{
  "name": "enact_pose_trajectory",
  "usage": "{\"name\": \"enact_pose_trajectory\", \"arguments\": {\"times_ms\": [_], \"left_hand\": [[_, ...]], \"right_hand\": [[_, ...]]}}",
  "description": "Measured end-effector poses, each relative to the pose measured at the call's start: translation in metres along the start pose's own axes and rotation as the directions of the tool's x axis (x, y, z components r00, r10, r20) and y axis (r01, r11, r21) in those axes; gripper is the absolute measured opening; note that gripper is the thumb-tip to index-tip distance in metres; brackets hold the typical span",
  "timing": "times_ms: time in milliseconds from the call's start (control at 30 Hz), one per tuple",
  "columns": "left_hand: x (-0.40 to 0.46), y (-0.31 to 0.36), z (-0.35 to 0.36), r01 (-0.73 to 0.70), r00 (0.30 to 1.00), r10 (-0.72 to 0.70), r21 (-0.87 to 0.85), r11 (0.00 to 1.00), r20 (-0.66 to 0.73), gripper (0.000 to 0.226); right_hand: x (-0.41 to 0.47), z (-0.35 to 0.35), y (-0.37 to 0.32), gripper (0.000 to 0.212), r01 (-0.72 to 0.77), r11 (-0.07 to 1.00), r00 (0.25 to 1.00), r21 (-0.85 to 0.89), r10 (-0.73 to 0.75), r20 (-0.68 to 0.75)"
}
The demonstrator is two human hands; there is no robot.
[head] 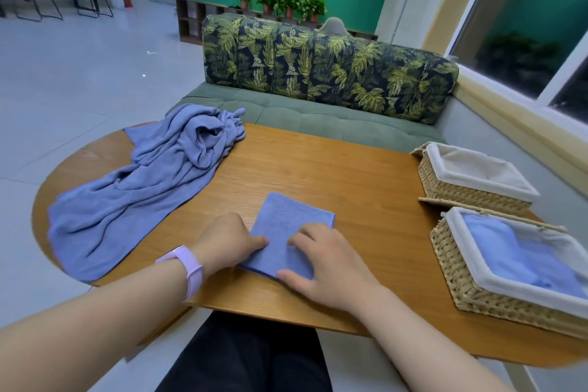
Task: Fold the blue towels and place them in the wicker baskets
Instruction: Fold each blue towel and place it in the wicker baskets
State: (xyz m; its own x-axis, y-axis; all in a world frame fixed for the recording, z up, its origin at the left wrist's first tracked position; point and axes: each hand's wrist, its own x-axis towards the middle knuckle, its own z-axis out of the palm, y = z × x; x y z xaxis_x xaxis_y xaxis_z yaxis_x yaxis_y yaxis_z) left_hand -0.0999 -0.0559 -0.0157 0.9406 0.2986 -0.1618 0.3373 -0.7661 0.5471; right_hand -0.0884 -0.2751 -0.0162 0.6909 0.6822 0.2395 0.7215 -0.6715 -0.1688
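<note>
Presently: folded towel under my flat hands; near basket right holds one; heap left unfolded.

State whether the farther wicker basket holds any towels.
Empty: the farther basket shows only its bare white lining, no blue towel inside.

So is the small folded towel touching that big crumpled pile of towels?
Apart. The head view shows bare wooden table between the folded towel and the crumpled pile.
</note>
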Motion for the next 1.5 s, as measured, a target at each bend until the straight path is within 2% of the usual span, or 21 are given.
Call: {"name": "enact_pose_trajectory", "arguments": {"times_ms": [67,133,267,333,400,467,600,767,933,1100,1233,1300,1400,1500], "left_hand": [[-0.005,0.006,-0.001,0.026,0.999,-0.026,-0.019,0.999,0.026,0.045],[-0.009,0.012,-0.002,0.045,0.997,-0.041,-0.063,0.997,0.061,0.043],[-0.023,0.018,-0.008,0.035,0.997,-0.021,-0.199,0.979,0.074,0.041],[-0.031,0.012,-0.014,-0.052,0.987,0.087,-0.239,0.970,0.138,0.061],[-0.037,0.005,-0.018,-0.212,0.936,0.253,-0.180,0.961,0.247,0.089],[-0.039,0.000,-0.016,-0.327,0.886,0.343,-0.104,0.939,0.313,0.097],[-0.035,-0.001,-0.012,-0.387,0.874,0.404,-0.115,0.915,0.272,0.073],[-0.033,-0.008,-0.008,-0.412,0.884,0.417,-0.067,0.909,0.211,0.072],[-0.031,-0.014,-0.003,-0.466,0.863,0.495,-0.218,0.858,0.101,0.025],[-0.032,-0.010,-0.002,-0.428,0.881,0.463,-0.257,0.867,0.094,0.009],[-0.032,-0.009,-0.003,-0.388,0.908,0.416,-0.269,0.881,0.052,0.024],[-0.031,-0.008,-0.002,-0.346,0.926,0.375,-0.300,0.889,0.044,0.029],[-0.026,-0.006,-0.001,-0.269,0.950,0.307,-0.346,0.899,0.060,0.036],[-0.019,-0.004,-0.001,-0.206,0.968,0.245,-0.374,0.904,0.061,0.046]], "right_hand": [[-0.001,0.004,-0.011,0.072,0.050,0.999,0.998,0.005,-0.050,0.046],[0.001,0.008,-0.018,0.084,0.035,0.998,0.994,0.044,-0.040,0.106],[0.002,0.012,-0.016,0.087,-0.002,0.994,0.989,0.106,-0.014,0.147],[-0.001,0.015,-0.010,0.086,-0.008,0.993,0.989,0.121,-0.010,0.149],[-0.003,0.017,-0.008,0.084,-0.020,0.989,0.991,0.148,0.000,0.134],[-0.002,0.016,-0.010,0.081,-0.026,0.987,0.993,0.161,0.007,0.119],[0.000,0.015,-0.010,0.081,-0.053,0.978,0.992,0.201,0.027,0.126],[-0.009,0.012,0.000,0.080,-0.088,0.969,0.987,0.229,0.054,0.150],[-0.017,0.011,0.011,0.071,-0.091,0.968,0.990,0.234,0.062,0.129],[-0.017,0.015,0.012,0.071,-0.120,0.958,0.988,0.261,0.090,0.124],[-0.018,0.014,0.024,0.062,-0.124,0.956,0.990,0.265,0.103,0.095],[-0.017,0.009,0.030,0.045,-0.135,0.934,0.990,0.330,0.119,0.070],[-0.013,0.001,0.038,0.005,-0.201,0.864,0.977,0.462,0.208,0.035],[-0.002,-0.008,0.042,0.003,-0.248,0.754,0.962,0.609,0.266,0.062]]}}
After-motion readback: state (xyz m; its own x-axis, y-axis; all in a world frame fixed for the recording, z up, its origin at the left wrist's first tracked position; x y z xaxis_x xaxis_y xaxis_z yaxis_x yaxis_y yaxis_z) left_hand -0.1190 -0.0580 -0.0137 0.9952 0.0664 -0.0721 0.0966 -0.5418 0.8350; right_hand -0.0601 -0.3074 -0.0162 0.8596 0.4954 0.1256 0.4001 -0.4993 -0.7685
